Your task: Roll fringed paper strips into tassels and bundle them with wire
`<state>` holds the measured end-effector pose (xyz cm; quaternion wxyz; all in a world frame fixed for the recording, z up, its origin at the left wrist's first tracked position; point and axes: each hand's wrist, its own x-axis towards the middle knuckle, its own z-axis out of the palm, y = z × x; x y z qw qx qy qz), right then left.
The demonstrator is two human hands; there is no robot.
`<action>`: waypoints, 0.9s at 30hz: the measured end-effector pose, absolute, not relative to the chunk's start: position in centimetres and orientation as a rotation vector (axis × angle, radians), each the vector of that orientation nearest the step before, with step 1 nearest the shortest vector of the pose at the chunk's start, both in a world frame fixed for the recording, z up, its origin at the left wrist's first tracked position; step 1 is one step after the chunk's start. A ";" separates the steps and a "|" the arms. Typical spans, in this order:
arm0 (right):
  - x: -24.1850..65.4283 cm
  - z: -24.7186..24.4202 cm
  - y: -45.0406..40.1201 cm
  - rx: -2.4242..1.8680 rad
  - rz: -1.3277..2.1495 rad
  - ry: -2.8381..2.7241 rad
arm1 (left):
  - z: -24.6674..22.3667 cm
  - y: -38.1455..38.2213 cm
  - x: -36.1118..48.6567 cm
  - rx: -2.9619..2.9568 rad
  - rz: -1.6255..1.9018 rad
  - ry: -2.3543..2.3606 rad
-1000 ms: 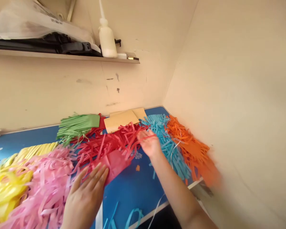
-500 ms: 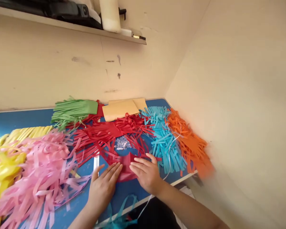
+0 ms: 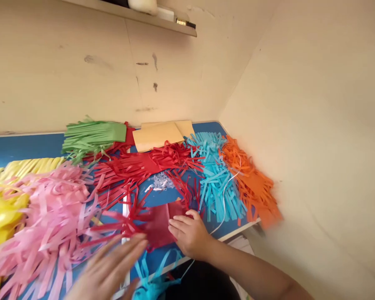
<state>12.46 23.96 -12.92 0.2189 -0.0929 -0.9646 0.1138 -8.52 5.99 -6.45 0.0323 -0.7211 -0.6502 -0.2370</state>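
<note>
Between six and seven o'clock in the view, the red sheet (image 3: pixel 158 225) lies on the tabletop (image 3: pixel 40 146), its fringe (image 3: pixel 128 223) trailing toward nine. The right hand (image 3: pixel 190 234) rests on its three o'clock side, fingers extended, clasping nothing; the left hand (image 3: pixel 111 266), blurred, spreads open at eight o'clock, contact unclear. Smoothing should go best with light right-hand pressure and outward strokes, sparing the thin strips.
</note>
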 end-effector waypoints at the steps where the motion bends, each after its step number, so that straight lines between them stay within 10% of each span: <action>1: 12.4 -12.8 23.9 -0.271 0.316 -2.681 | -6.6 7.5 -6.4 -2.324 -0.737 -1.939; 27: 9.4 -12.5 27.6 -1.006 0.560 -2.630 | -9.2 16.2 -8.1 -1.754 -0.145 -2.974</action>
